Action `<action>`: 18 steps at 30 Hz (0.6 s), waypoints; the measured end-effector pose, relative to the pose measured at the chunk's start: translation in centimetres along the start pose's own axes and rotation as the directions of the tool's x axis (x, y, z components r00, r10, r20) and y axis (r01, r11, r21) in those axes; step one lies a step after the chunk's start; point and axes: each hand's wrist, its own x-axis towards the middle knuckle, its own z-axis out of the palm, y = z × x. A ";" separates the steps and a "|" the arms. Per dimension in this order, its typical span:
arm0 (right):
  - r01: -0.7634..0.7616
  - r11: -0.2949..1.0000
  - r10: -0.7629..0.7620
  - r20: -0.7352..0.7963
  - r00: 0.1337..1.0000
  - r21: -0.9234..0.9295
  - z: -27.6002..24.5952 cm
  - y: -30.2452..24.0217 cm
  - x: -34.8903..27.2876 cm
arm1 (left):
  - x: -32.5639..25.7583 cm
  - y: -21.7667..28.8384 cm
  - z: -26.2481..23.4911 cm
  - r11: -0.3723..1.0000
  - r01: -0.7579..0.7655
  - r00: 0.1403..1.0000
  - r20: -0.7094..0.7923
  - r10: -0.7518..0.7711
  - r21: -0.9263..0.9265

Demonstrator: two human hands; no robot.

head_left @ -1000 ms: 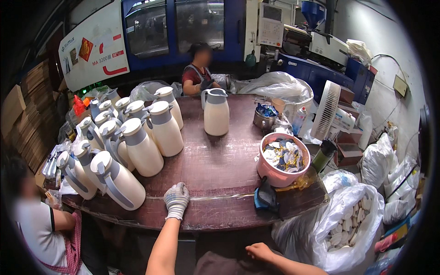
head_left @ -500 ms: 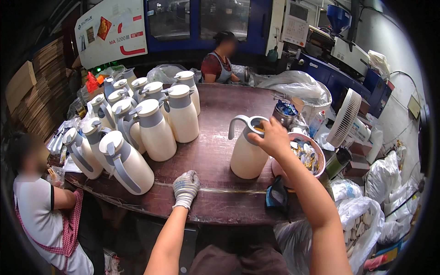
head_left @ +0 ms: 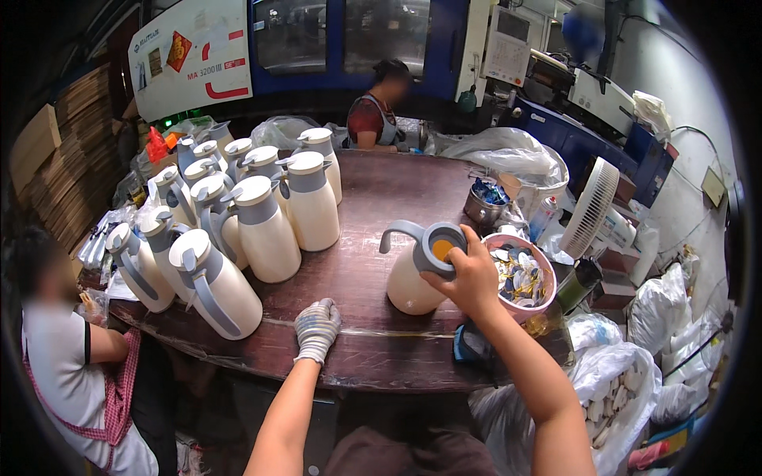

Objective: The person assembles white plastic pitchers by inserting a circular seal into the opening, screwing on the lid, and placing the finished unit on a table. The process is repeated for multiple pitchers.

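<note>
One gloved left hand [head_left: 317, 324] rested near the close edge of the dark surface [head_left: 373, 198], its fingers curled into a loose fist; whether anything lay inside it could not be told. To the right of that edge, an open plastic sack [head_left: 559, 404] held pale, flat pieces. On the left sat a co-worker [head_left: 75, 381] in a white top and a checked apron. A dark and blue bundle [head_left: 474, 343] lay by the near edge, below the bare right forearm.

Just beyond, the bare right hand [head_left: 475, 278] gripped the rim of an open cream jug [head_left: 409, 282], which was tipped toward the wearer on the right half of the surface, with orange showing inside its grey mouth and its handle pointing left. A pink bucket [head_left: 530, 312] of white, dark and gold pieces stood beside that hand. Leftward, cream jugs [head_left: 266, 246] with grey handles were crowded together, most with white lids.

Farther off were a metal pot [head_left: 482, 213] with blue scraps, a white fan [head_left: 593, 208], another person [head_left: 369, 119] across the surface, and a large blue machine [head_left: 440, 55].
</note>
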 end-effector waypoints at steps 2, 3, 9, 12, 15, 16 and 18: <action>0.018 1.000 -0.018 -0.019 1.000 -0.014 -0.2 -0.2 -0.3 | 0.1 0.3 -0.3 1.000 0.008 1.000 0.026 -0.008 0.000; 0.023 0.999 -0.023 -0.018 1.000 -0.024 -0.3 -0.3 -0.4 | 0.0 0.3 -0.4 1.000 0.016 0.999 0.029 -0.017 0.014; 0.054 0.998 -0.055 -0.037 0.998 -0.033 -0.5 -0.8 -1.3 | 0.1 0.2 -0.3 1.000 0.021 0.999 0.027 -0.022 0.011; 0.066 0.998 -0.067 -0.044 0.997 -0.022 -0.9 -1.2 -1.9 | -0.1 0.2 -0.5 1.000 0.023 0.999 0.033 -0.023 0.003; 0.095 0.995 -0.096 -0.056 0.994 -0.020 -1.3 -1.6 -2.5 | 0.0 0.3 -0.8 1.000 0.030 0.999 0.044 -0.030 -0.002; 0.108 0.994 -0.109 -0.060 0.992 -0.020 -1.4 -1.6 -2.7 | -0.1 0.3 -0.8 0.999 0.034 0.998 0.047 -0.033 -0.004; 0.127 0.991 -0.128 -0.054 0.990 -0.033 -1.7 -1.5 -3.2 | -0.1 0.2 -0.4 1.000 0.027 0.999 0.035 -0.027 -0.005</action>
